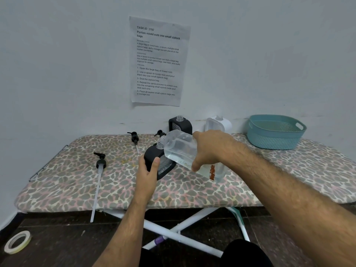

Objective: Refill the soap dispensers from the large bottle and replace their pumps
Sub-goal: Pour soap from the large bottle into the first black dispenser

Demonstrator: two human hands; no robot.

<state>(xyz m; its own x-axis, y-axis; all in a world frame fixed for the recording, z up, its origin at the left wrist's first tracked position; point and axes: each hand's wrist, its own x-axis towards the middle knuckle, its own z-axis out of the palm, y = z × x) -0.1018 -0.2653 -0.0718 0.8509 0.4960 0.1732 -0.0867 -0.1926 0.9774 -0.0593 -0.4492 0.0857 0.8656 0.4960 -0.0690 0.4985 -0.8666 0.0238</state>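
My right hand [209, 149] grips the large clear bottle [180, 149], tilted with its open mouth down-left over the neck of a black soap dispenser [152, 157]. My left hand [147, 173] holds that dispenser by its left side on the leopard-print board [67, 182]. A second black dispenser [180, 125] and a white dispenser [219, 122] stand open at the back by the wall. Three black pumps lie loose: one pump [101, 162] at the left with its long tube over the board's front edge, another pump [134, 137] behind it, a third pump [159, 133] partly hidden by the bottle.
A teal plastic basket [275, 132] sits at the board's back right. A printed sheet [159, 60] is taped to the wall. A roll of tape [17, 241] lies on the dark floor at the lower left. White folding legs [173, 230] cross under the board.
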